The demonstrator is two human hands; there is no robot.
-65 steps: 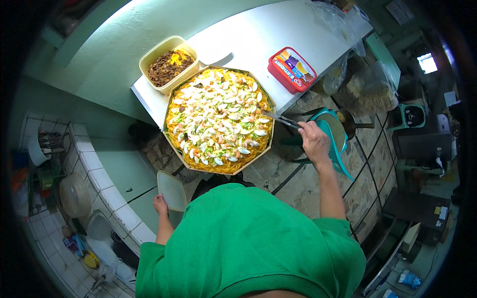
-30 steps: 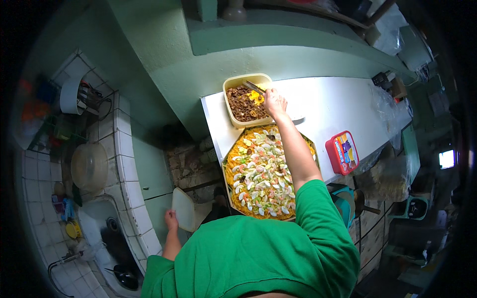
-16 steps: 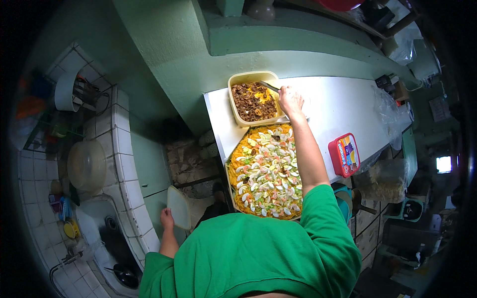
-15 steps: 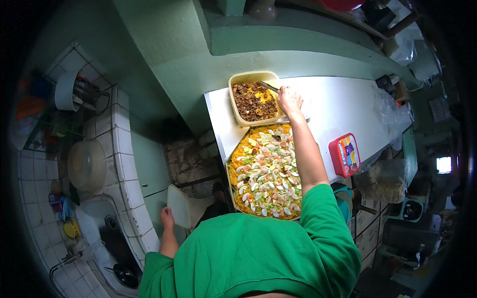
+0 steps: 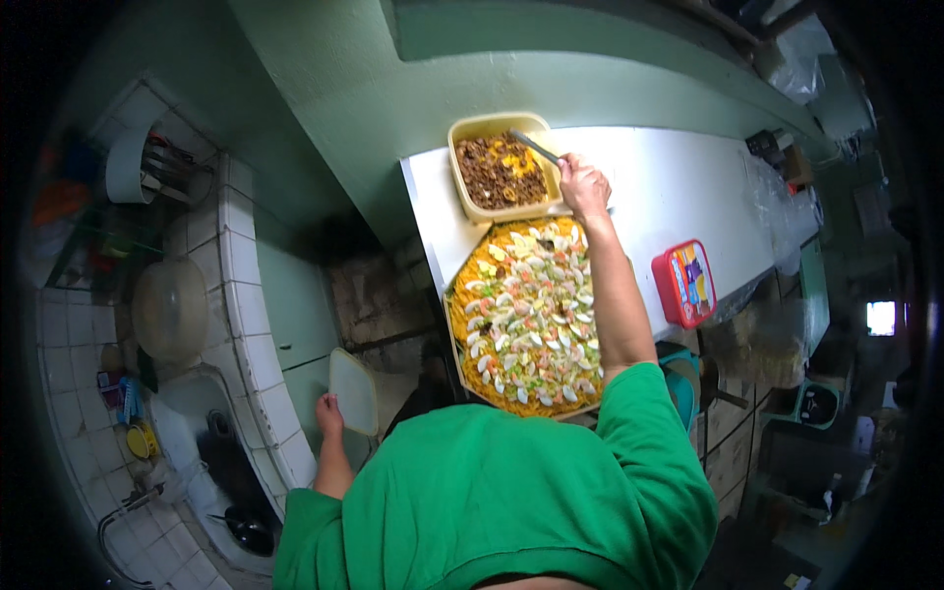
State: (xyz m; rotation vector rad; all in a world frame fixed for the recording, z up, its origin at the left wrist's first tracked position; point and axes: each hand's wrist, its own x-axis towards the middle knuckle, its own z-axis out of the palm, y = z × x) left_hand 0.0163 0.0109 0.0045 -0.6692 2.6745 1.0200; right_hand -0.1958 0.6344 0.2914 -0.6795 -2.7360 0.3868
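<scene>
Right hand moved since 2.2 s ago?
Yes. Judged against the beige tub, the right hand has moved forward and left: it was out right of the noodles, and is now close beside the tub's right edge.

We are in a kitchen: at our left are a sink [image 5: 185, 393], a tap [image 5: 138, 500], white tiles [image 5: 260, 362] and a holder [image 5: 124, 169] of utensils [image 5: 169, 162]. At a white table [image 5: 644, 162] we see a noodle dish [image 5: 469, 320] and a tub [image 5: 482, 127] of brown food [image 5: 484, 182]. In the dimmer right, we perhaps see a pan [image 5: 709, 382].
</scene>
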